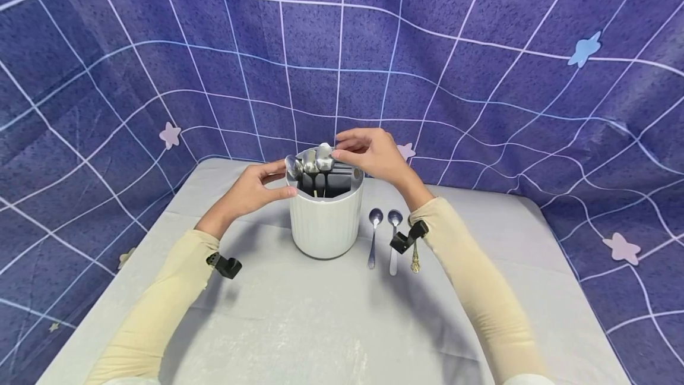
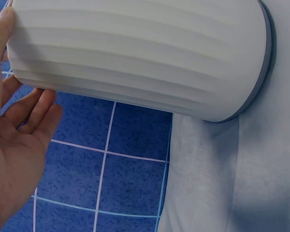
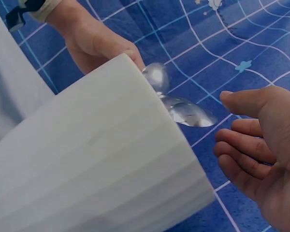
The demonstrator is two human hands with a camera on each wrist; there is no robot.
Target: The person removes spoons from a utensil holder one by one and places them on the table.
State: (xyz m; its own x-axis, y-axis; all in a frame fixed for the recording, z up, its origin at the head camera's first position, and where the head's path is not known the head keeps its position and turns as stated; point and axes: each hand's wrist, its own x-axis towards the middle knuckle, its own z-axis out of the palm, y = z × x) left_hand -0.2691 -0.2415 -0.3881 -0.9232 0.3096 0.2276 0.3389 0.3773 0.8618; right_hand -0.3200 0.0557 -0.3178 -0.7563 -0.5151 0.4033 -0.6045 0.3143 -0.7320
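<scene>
A white ribbed utensil holder (image 1: 325, 227) with dark inner dividers stands upright on the table. Metal spoons (image 1: 324, 159) lean in its left part, bowls up above the rim. My left hand (image 1: 255, 190) rests at the holder's left rim, thumb on the front edge and fingers farther back; in the left wrist view the other fingers (image 2: 41, 113) are loosely bent beside the wall. Over the rim's right side is my right hand (image 1: 374, 150), near the rightmost spoon bowl. The right wrist view shows a gap between its relaxed fingers and the spoon bowls (image 3: 188, 112).
Right of the holder lie a silver spoon (image 1: 375, 218), a spoon with a pale handle (image 1: 393, 263) and a gold-handled one (image 1: 415, 263), partly hidden by the right wrist camera (image 1: 408, 237). A purple gridded curtain (image 1: 320, 34) hangs behind the white-covered table (image 1: 299, 325).
</scene>
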